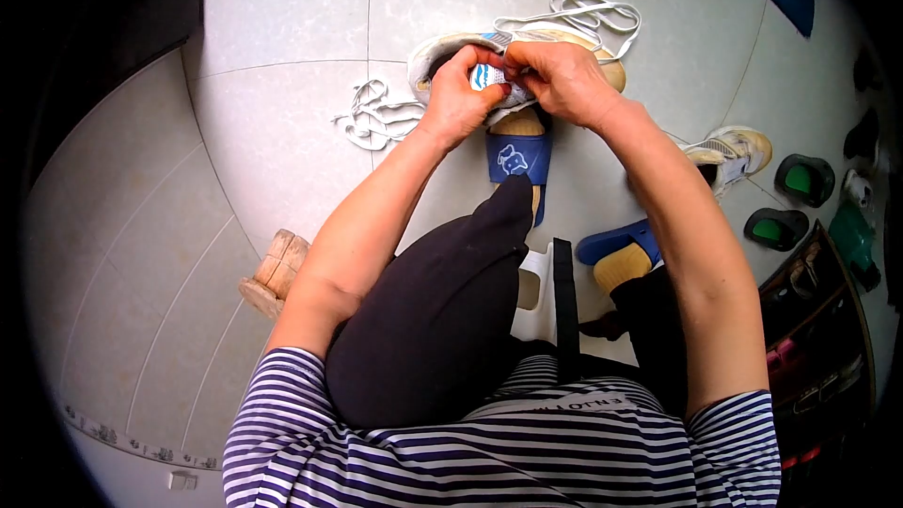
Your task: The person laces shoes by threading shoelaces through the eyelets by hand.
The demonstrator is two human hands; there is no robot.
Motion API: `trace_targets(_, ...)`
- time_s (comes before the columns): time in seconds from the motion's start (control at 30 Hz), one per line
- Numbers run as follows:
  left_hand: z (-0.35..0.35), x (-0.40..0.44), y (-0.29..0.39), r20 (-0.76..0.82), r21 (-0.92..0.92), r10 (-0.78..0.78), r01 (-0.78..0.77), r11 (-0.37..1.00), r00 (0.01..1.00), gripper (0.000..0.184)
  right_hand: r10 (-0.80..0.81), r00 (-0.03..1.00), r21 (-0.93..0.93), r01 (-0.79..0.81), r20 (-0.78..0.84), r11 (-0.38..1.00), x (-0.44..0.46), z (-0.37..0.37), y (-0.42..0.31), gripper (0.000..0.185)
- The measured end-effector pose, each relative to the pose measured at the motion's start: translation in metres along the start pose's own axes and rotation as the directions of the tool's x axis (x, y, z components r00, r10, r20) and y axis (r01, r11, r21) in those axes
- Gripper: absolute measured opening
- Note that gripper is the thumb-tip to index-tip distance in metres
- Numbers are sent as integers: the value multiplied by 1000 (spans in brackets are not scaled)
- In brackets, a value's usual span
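A light-coloured sneaker [423,63] lies across the floor just beyond my blue slipper [519,158], its opening toward the left. My left hand [461,99] grips the shoe's tongue [486,76], which has a blue and white label, between thumb and fingers. On the shoe's right part, my right hand [562,80] is closed in a pinch beside the tongue; what its fingertips hold is hidden. A loose white lace [372,116] lies left of the shoe, and another white lace [588,14] loops over its far right side.
A second sneaker [738,152] rests at the right, near a pair of black and green shoes [804,180]. A shoe rack [814,320] stands at the right edge. My other blue slipper [611,242] and a wooden block [280,268] are on the floor.
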State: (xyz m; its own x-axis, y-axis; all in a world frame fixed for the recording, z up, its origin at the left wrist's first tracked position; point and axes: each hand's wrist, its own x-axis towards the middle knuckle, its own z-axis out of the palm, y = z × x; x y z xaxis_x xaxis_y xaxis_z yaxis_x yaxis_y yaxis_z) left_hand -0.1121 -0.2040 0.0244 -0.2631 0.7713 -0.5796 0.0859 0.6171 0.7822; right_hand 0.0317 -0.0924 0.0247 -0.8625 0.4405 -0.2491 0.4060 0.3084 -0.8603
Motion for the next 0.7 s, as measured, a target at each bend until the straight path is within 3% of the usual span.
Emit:
trace_targets(0.03, 0, 0, 0, 10, -5, -15, 15, 1000, 1000, 29, -1, 1000, -1, 1, 0, 1000, -1, 3, 1, 13)
trace_targets(0.1, 0, 1, 0, -4, -20, -22, 22, 1000, 1000, 28, 67, 985, 46, -61, -159, 997, -4, 10, 3, 15)
trace_targets(0.27, 0, 2, -3, -11, -35, -17, 16, 999, 1000, 28, 57, 992, 11, -56, -113, 998, -5, 9, 3, 17)
trace_targets(0.33, 2, 2, -3, -19, -89, -91, 89, 992, 996, 28, 36, 997, -11, -37, -72, 999, -5, 6, 4, 16)
trace_targets(0.4, 4, 2, -5, -24, -109, -98, 94, 990, 995, 28, 73, 997, 130, -76, 28, 989, -2, 2, 8, 17)
trace_targets(0.53, 4, 4, -4, -19, -137, -110, 106, 985, 994, 31, 120, 992, 210, -125, 33, 970, -3, 8, 9, 19)
trace_targets(0.57, 4, 2, 1, -17, -136, -109, 106, 985, 994, 31, 142, 989, 174, -134, -30, 976, -5, 13, 8, 20)
trace_targets(0.7, 6, 2, 3, -24, 35, -65, 66, 997, 998, 37, 176, 975, 169, -152, -133, 974, -9, 18, 6, 22)
